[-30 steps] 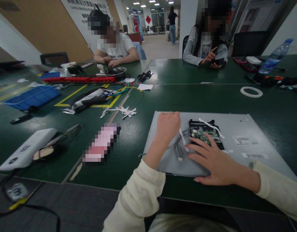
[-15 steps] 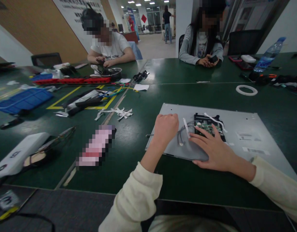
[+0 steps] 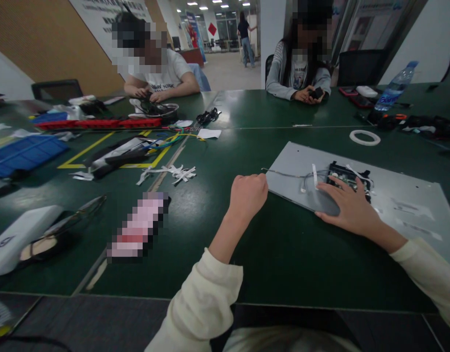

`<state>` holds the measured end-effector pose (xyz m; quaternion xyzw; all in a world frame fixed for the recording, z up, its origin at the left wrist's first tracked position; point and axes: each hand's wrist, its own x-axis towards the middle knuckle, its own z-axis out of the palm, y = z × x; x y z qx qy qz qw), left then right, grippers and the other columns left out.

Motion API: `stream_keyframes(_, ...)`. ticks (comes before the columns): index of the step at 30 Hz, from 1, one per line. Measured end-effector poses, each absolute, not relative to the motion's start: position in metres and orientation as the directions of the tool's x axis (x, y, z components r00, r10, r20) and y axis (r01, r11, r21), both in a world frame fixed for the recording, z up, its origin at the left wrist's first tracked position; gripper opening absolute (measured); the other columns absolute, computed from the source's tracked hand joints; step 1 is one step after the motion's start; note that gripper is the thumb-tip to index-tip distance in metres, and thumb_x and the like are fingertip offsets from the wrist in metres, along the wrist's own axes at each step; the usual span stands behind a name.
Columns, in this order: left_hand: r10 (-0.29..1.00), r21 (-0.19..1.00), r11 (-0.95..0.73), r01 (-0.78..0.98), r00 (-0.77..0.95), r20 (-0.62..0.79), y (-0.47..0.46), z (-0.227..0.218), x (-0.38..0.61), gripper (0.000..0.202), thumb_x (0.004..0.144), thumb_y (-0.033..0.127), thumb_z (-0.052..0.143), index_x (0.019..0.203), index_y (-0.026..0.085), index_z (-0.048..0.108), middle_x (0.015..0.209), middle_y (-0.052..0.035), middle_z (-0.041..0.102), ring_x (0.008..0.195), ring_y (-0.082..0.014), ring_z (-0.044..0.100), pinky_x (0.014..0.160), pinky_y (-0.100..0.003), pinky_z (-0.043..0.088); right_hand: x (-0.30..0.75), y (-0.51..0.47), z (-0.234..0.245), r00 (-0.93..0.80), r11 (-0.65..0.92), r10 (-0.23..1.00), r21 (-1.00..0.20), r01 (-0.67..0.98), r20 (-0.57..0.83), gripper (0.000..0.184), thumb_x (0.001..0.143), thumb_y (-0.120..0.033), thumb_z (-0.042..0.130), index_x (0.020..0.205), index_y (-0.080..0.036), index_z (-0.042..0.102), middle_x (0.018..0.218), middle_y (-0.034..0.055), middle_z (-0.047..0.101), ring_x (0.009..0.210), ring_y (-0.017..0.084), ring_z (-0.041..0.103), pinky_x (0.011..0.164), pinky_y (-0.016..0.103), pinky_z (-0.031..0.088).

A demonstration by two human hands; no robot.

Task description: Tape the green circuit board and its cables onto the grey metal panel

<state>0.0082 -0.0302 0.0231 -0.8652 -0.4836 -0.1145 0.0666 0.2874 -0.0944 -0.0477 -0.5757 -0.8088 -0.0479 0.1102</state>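
Gray metal panel [image 3: 393, 188], flat, thin, smooth, roughly rectangular, lies slanted on the surface [image 3: 283, 264], under the right grip [image 3: 349, 200] and just beside the left grip [image 3: 248, 195]. Right grip: fingers spread apart, palm down over the panel's near edge, fingertips at the green circuit board [image 3: 342, 172] in its black frame [image 3: 332, 167]. Left grip: fingers curled together in a fist at the panel's left corner; cannot tell if it touches the panel or holds anything.

On the panel: thin gray cable [image 3: 283, 172] running past the left edge toward the fist, short white strip [image 3: 314, 176] across the wires, second curved strip over the frame, printed paper labels [image 3: 406, 206] on the right.

Further out: glossy dark green surface, loose pile of flat white strips [image 3: 181, 173], phone [image 3: 140, 227] with blurred pink screen, flat white ring [image 3: 364, 138], clear plastic bottle [image 3: 395, 90] leaning, ribbed blue plastic tray [image 3: 27, 154]. Two people sit across.
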Motion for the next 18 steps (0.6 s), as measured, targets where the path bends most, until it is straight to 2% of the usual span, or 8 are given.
stream_keyframes(10, 0.804, 0.022, -0.559, 0.829, 0.535, 0.258, -0.032, 0.023, 0.008, 0.031, 0.093, 0.021, 0.034, 0.077, 0.015, 0.06, 0.07, -0.0039, 0.064, 0.063, -0.0162, 0.059, 0.067, -0.032, 0.042, 0.334, -0.128, -0.059, -0.175, 0.172, 0.955, 0.032, 0.985, 0.239, 0.075, 0.077, -0.066, 0.047, 0.137, -0.021, 0.038, 0.132, 0.0142, 0.05, 0.13, 0.037, 0.034, 0.104, 0.065, 0.006)
stream_keyframes(15, 0.802, 0.049, -0.566, 0.823, 0.536, 0.265, -0.032, 0.022, 0.008, 0.032, 0.093, 0.021, 0.033, 0.076, 0.015, 0.059, 0.07, -0.0036, 0.064, 0.06, -0.0143, 0.057, 0.066, -0.031, 0.042, 0.358, -0.129, -0.062, -0.035, 0.024, 0.973, 0.05, 0.998, 0.229, 0.073, 0.08, -0.065, 0.041, 0.138, -0.02, 0.036, 0.132, 0.0186, 0.048, 0.129, 0.039, 0.033, 0.103, 0.066, 0.007)
stream_keyframes(18, 0.801, 0.059, -0.569, 0.82, 0.536, 0.266, -0.032, 0.022, 0.007, 0.032, 0.094, 0.021, 0.033, 0.076, 0.014, 0.059, 0.07, -0.0035, 0.064, 0.06, -0.0137, 0.057, 0.066, -0.031, 0.043, 0.37, -0.126, -0.065, 0.063, -0.078, 0.977, 0.065, 0.995, 0.203, 0.073, 0.081, -0.068, 0.035, 0.138, -0.022, 0.034, 0.132, 0.0187, 0.047, 0.131, 0.037, 0.03, 0.101, 0.066, 0.008)
